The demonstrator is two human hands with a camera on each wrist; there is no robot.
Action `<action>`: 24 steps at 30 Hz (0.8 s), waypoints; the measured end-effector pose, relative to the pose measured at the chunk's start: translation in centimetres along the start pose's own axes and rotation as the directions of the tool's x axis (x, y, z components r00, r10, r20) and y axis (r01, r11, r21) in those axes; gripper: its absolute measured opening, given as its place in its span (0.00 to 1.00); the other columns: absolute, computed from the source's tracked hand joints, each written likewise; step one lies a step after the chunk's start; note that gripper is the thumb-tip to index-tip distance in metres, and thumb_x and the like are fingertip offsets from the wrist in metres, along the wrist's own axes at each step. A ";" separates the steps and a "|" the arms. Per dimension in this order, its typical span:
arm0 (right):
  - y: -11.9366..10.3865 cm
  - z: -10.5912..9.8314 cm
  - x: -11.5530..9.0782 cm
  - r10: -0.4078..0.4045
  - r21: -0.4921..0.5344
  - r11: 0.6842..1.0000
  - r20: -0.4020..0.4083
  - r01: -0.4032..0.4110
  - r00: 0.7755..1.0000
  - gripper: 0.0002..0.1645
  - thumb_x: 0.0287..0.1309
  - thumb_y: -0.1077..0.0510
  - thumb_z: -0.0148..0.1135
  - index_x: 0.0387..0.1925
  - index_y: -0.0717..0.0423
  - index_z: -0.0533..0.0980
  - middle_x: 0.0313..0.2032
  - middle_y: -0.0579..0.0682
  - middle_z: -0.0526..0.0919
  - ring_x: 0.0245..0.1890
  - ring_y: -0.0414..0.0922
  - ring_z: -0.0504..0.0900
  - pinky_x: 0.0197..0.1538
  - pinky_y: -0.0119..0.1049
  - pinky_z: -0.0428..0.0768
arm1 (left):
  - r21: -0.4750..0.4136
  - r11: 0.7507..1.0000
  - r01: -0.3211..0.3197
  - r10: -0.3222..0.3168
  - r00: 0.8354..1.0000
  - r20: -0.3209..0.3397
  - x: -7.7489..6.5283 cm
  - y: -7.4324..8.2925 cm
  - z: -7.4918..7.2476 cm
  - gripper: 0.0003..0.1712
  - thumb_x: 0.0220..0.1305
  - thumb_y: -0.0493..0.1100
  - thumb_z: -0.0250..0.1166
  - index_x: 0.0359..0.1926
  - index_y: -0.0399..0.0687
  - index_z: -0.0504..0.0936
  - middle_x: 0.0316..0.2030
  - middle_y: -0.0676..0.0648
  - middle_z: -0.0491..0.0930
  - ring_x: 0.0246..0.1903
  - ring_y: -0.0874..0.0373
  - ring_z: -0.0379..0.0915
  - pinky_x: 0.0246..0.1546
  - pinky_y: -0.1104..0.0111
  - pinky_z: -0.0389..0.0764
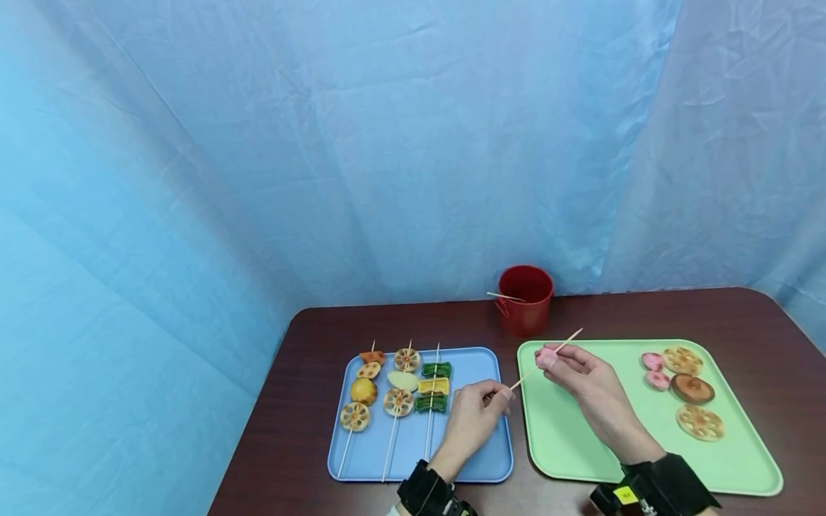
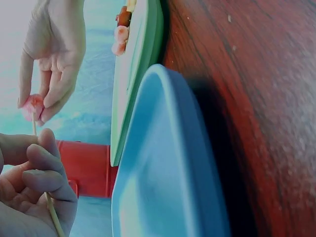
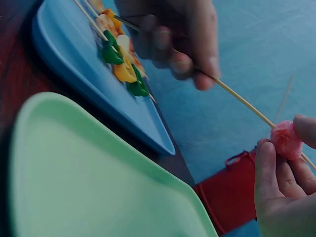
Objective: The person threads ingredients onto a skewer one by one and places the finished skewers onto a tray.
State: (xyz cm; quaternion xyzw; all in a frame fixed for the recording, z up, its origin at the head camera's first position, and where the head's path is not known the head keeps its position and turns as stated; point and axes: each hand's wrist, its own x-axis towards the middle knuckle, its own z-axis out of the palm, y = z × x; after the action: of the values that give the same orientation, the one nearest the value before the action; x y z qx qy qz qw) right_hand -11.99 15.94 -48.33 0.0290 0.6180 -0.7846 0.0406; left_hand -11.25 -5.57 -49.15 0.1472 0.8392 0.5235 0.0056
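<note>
My left hand pinches a thin wooden skewer over the right side of the blue tray. The fingertips of my right hand pinch a round pink food piece above the green tray's left part. The skewer runs through this piece, and its pointed end sticks out beyond it. On the blue tray lie three loaded skewers: one with green and yellow pieces, one with lotus root slices and a pale slice, one with a yellow ball.
Loose on the green tray's right side are two pink pieces, lotus root slices and a brown mushroom-like slice. A red mug holding a thin stick stands behind the trays on the dark table. Blue cloth hangs behind.
</note>
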 end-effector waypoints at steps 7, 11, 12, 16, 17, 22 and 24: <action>0.6 1.6 -0.4 0.053 -0.207 0.976 -0.049 -0.062 0.997 0.34 0.67 0.45 0.70 0.62 0.65 0.74 0.50 0.47 0.87 0.50 0.37 0.84 0.53 0.29 0.80 | -0.033 0.999 0.011 -0.011 1.000 -0.011 0.3 0.3 0.3 0.10 0.69 0.39 0.63 0.34 0.46 0.90 0.21 0.55 0.82 0.19 0.74 0.69 0.21 0.77 0.66; 0.9 2.0 -0.5 0.078 -0.240 0.967 -0.053 -0.088 0.996 0.35 0.65 0.43 0.70 0.62 0.63 0.75 0.53 0.51 0.85 0.52 0.37 0.83 0.54 0.28 0.79 | -0.042 0.999 0.015 -0.016 1.000 -0.025 0.5 0.3 0.5 0.10 0.68 0.40 0.64 0.34 0.47 0.91 0.21 0.52 0.83 0.19 0.74 0.69 0.21 0.77 0.66; 0.9 2.1 -0.5 0.084 -0.240 0.966 -0.052 -0.094 0.995 0.35 0.65 0.42 0.70 0.61 0.62 0.75 0.54 0.52 0.85 0.52 0.38 0.83 0.54 0.28 0.79 | -0.042 0.999 0.015 -0.017 1.000 -0.027 0.5 0.4 0.5 0.10 0.68 0.40 0.64 0.34 0.47 0.91 0.21 0.53 0.83 0.19 0.74 0.69 0.21 0.77 0.66; 1.1 2.3 -0.6 0.097 -0.242 0.964 -0.046 -0.105 0.994 0.35 0.65 0.42 0.71 0.62 0.62 0.75 0.55 0.53 0.84 0.53 0.39 0.83 0.55 0.28 0.79 | -0.028 1.000 0.014 -0.015 0.999 -0.041 0.5 0.5 0.5 0.10 0.68 0.41 0.64 0.34 0.48 0.91 0.21 0.58 0.81 0.20 0.74 0.68 0.22 0.77 0.68; 1.1 2.4 -0.6 0.100 -0.240 0.965 -0.044 -0.108 0.994 0.35 0.65 0.42 0.71 0.62 0.63 0.75 0.55 0.53 0.84 0.52 0.39 0.83 0.55 0.28 0.79 | -0.023 1.000 0.015 -0.016 0.999 -0.043 0.6 0.5 0.6 0.10 0.68 0.42 0.65 0.34 0.48 0.91 0.21 0.59 0.81 0.20 0.74 0.68 0.22 0.77 0.68; 1.1 2.5 -0.6 0.112 -0.242 0.963 -0.042 -0.119 0.993 0.36 0.65 0.42 0.71 0.63 0.63 0.74 0.56 0.54 0.84 0.52 0.40 0.83 0.54 0.28 0.79 | -0.022 0.999 0.027 -0.028 0.999 -0.037 0.6 0.6 0.6 0.10 0.69 0.43 0.64 0.35 0.49 0.91 0.21 0.61 0.80 0.20 0.74 0.69 0.23 0.77 0.69; 1.1 2.4 -0.7 0.111 -0.248 0.962 -0.031 -0.115 0.993 0.38 0.65 0.42 0.70 0.65 0.63 0.72 0.56 0.54 0.83 0.53 0.40 0.83 0.55 0.28 0.79 | -0.028 0.999 0.031 -0.032 0.999 -0.035 0.6 0.6 0.6 0.10 0.70 0.43 0.64 0.35 0.49 0.91 0.21 0.60 0.80 0.20 0.73 0.69 0.22 0.77 0.69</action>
State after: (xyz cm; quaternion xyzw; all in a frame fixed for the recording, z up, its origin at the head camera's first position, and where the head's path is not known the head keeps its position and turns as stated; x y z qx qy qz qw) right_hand -11.21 13.38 -48.74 0.0655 0.7094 -0.6968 0.0832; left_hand -11.54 -4.67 -48.81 0.1245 0.8342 0.5372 0.0012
